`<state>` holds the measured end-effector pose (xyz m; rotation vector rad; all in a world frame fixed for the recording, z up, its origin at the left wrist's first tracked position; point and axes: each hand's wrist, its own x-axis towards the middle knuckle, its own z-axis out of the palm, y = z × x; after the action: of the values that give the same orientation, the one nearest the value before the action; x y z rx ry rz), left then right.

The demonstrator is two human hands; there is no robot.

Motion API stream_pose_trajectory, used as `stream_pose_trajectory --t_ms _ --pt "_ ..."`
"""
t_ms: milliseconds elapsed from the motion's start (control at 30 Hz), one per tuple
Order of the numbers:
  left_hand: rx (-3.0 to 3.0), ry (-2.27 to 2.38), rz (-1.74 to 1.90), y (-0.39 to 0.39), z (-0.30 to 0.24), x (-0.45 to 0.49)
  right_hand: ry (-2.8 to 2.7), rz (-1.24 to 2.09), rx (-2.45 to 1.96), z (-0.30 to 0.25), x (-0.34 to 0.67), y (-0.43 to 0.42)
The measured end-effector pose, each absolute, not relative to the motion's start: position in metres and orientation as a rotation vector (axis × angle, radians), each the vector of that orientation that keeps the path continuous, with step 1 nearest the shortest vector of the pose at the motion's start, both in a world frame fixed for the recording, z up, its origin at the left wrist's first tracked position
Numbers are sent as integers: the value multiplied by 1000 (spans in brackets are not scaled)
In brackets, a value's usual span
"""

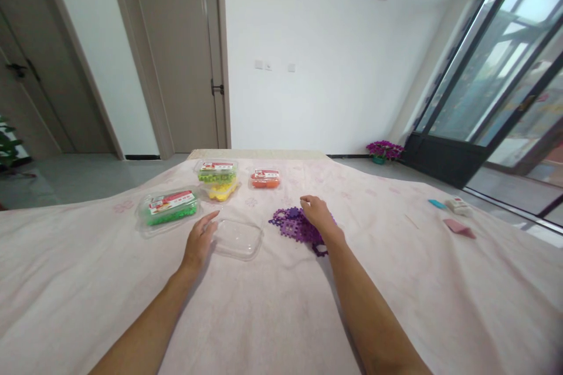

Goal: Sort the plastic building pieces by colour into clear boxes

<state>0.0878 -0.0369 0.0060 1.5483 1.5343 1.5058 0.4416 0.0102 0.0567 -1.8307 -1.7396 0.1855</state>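
Observation:
My left hand (200, 240) rests on the pink cloth with its fingers stretched against the left edge of an empty clear plastic box (240, 240). My right hand (317, 214) lies over a heap of purple plastic pieces (294, 225), fingers curled down onto them; I cannot see whether any piece is held. Farther back stand closed clear boxes: one with green pieces (169, 209), one with green pieces stacked on yellow ones (219, 179), and one with orange pieces (265, 179).
The pink cloth-covered table (281, 304) fills the foreground. A blue item (437, 204), a small white box (457, 205) and a pink card (458, 227) lie at the right. Beyond are a door, a white wall, purple flowers (385, 150) and glass doors.

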Motion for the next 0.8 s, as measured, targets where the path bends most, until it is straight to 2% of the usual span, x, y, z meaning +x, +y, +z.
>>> stream_pose_trajectory --t_ms 233,533,800 --pt "1332 1740 1537 -49 -8 99 -1890 195 -2176 50 490 2" --pt "1674 1705 1479 -56 -5 109 -1936 236 -2082 50 486 8" --pt "1405 1595 1422 -43 1 111 -1848 307 -1971 37 477 14"
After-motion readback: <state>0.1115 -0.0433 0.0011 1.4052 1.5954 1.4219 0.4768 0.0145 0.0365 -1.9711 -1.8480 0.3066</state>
